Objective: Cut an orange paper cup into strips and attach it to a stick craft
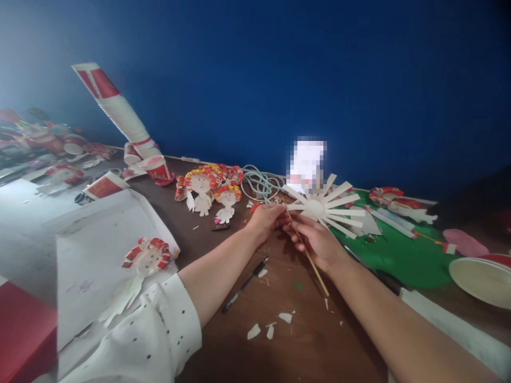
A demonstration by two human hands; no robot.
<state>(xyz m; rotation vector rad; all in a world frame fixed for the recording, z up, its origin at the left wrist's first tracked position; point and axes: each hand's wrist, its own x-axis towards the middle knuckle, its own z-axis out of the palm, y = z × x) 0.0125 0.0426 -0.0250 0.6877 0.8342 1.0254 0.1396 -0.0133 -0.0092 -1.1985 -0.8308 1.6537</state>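
My left hand (266, 219) is closed, thumb and fingers pinching the end of one strip of a white paper cutout (315, 209). The cutout has a round middle with several narrow strips fanning out like rays. Close beside it, my right hand (315, 239) is closed around a thin wooden stick (318, 275), which slants down toward me. The stick's upper part meets the paper strip between my fingers; the exact contact is hidden. Below my hands a black pen (245, 284) lies on the brown table (303, 351), with paper scraps (254, 332) around it.
Paper dolls (200, 186) with red and yellow curled hair lie behind my left hand, near a pale blue cord (261, 182). Another doll (147, 259) rests on a white sheet (88, 250) at left. A green mat (403, 260) and a paper bowl (481, 282) are at right.
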